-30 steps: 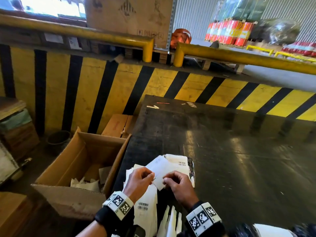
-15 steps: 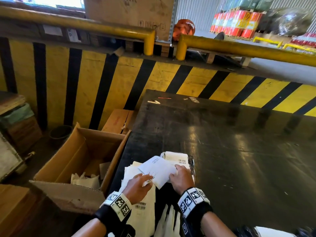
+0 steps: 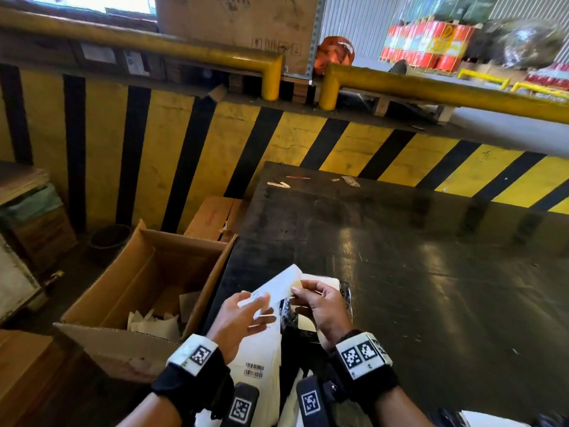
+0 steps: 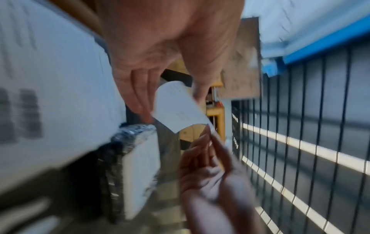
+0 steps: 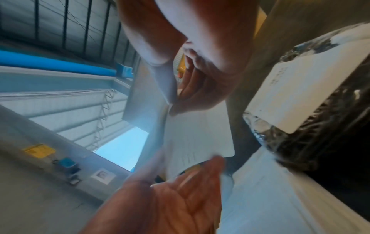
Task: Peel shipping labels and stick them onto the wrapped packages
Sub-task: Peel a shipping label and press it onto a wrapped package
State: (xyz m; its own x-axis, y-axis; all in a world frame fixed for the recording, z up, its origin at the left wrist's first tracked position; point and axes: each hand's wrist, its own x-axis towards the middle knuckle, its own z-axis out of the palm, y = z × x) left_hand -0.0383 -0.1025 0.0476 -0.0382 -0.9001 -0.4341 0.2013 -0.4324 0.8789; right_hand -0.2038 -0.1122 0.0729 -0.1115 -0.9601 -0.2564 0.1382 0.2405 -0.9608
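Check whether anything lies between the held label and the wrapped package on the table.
No separate object visibly does. The right hand pinches the label in the air near the wrapped package, left hand open at its lower end. The package's top already carries a white label.

White label [image 3: 278, 285], black table [image 3: 400, 272], brown cardboard box [image 3: 129, 291], yellow-and-black striped wall [image 3: 184, 143]

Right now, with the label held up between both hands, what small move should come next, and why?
Probably finish separating the label from its backing. The right hand pinches the sheet's upper corner, while the left hand lies open-fingered against its lower end, with no firm grip. The sheet is above the table, clear of the black wrapped package, which already carries a white label.
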